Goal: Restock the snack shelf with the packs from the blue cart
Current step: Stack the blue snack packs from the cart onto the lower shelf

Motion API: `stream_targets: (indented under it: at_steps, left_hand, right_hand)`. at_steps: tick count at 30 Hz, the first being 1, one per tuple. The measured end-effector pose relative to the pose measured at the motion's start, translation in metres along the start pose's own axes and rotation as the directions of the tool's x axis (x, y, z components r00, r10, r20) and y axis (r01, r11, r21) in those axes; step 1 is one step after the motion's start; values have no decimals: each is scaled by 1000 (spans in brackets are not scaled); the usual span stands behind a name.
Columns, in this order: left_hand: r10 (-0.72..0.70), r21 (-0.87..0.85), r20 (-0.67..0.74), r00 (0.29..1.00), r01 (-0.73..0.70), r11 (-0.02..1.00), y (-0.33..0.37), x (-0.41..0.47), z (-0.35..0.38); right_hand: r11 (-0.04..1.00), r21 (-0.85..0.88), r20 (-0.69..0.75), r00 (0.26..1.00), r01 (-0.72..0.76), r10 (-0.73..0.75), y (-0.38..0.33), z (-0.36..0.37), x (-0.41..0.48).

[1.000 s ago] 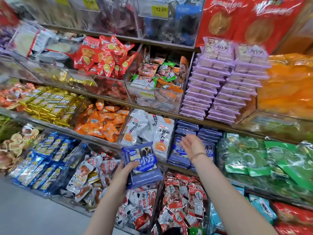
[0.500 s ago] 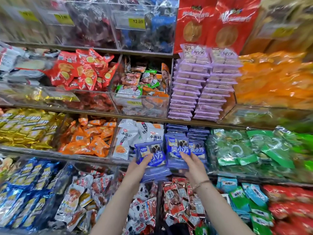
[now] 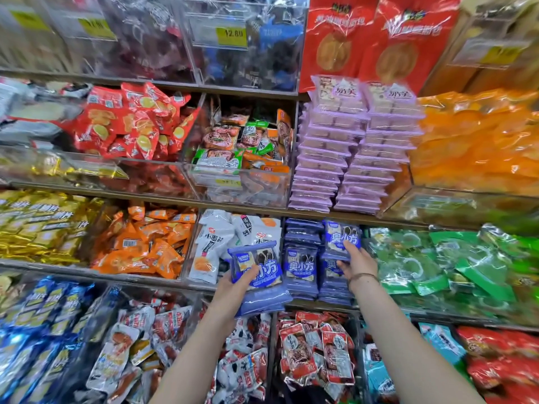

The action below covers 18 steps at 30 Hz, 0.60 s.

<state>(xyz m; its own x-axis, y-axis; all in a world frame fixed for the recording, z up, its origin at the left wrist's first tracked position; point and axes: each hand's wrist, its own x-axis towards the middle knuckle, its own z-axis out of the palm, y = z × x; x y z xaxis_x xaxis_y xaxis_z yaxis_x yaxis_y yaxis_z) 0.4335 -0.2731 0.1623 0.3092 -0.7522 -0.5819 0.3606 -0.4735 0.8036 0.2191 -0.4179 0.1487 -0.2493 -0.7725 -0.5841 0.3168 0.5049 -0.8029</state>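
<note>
My left hand [image 3: 237, 282] grips a small stack of blue snack packs [image 3: 256, 269] in front of the middle shelf, thumb across the top pack's face. To its right, my right hand [image 3: 357, 260] holds one blue pack [image 3: 341, 237] upright against the right-hand pile of the same blue packs [image 3: 331, 275] in the shelf slot. A second pile of blue packs [image 3: 302, 266] stands just left of that one. The blue cart is out of view.
White noodle-snack bags [image 3: 215, 243] fill the bin left of the blue slot, and green packs [image 3: 437, 263] lie to its right. Purple packs [image 3: 344, 158] are stacked on the shelf above. Bins of red and white packets [image 3: 318, 354] sit below my arms.
My right hand has taken one blue pack from the left hand's stack and carried it right and up onto the shelf pile. The left hand's stack has shifted slightly right.
</note>
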Motion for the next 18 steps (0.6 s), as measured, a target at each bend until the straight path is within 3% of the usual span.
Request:
stream_targets:
  at_steps: [8, 13, 18]
  left_hand:
    - [-5, -4, -1, 1000, 5, 1000, -3, 4, 5]
    - [10, 15, 4, 1000, -10, 1000, -2, 5, 8]
    - [-2, -8, 10, 1000, 2, 1000, 1, 1, 8]
  right_hand:
    - [972, 236, 44, 999, -4, -7, 3, 13, 1]
    - [837, 540, 17, 996, -85, 90, -12, 35, 10]
    - [872, 483, -78, 988, -80, 134, -15, 43, 26]
